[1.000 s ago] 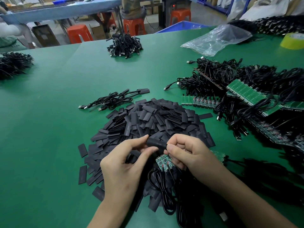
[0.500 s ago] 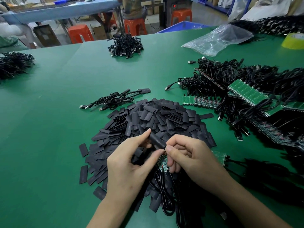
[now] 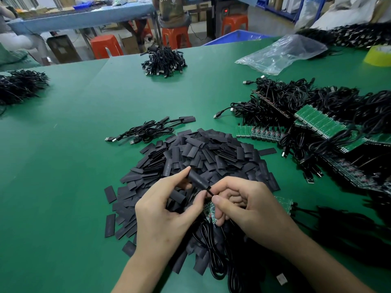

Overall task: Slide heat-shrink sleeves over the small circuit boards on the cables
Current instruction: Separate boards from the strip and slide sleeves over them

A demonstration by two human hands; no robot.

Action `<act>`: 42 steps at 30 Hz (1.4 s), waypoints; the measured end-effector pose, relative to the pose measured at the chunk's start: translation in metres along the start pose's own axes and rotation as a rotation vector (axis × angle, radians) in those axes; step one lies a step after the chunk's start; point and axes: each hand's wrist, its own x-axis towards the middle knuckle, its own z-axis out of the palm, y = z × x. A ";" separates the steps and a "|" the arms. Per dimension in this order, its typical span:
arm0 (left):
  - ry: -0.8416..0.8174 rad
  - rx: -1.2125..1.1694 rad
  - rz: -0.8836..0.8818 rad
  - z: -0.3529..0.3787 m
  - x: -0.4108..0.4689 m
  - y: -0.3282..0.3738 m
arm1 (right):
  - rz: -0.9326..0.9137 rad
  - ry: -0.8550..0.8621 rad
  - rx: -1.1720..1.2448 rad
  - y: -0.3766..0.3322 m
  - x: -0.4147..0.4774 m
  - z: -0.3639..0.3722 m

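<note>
Heat-shrink sleeve (image 3: pixel 197 180), a matte black tube puffed round, sat tilted above the pile of flat sleeves (image 3: pixel 203 153) on the green tabletop (image 3: pixel 63 166). It was pinched by forefinger and thumb of the left hand (image 3: pixel 167 210). The right hand (image 3: pixel 247 206), fingers curled, gripped the small green circuit board (image 3: pixel 209 212). A thin black cable (image 3: pixel 209 190) ran from the sleeve's lower end to that hand.

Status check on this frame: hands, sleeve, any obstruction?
Left hand pinches sleeve; right hand grips circuit board. Sleeve tilted above board, board not yet covered. No obstruction seen.
</note>
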 end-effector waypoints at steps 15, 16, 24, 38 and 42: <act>-0.518 -0.376 -0.350 0.024 -0.003 0.062 | -0.033 0.334 0.853 -0.005 0.009 -0.013; -0.523 -0.403 -0.389 0.025 0.000 0.060 | -0.059 0.366 0.812 -0.006 0.009 -0.012; -0.874 -0.635 -0.600 -0.016 0.064 0.033 | -0.095 0.382 0.580 -0.006 0.010 -0.021; -0.422 0.748 -0.150 -0.036 0.195 -0.048 | -0.272 0.169 -0.603 0.008 0.003 -0.011; -0.428 0.444 -0.028 -0.024 0.136 -0.019 | -0.306 0.071 -0.852 0.013 0.000 -0.008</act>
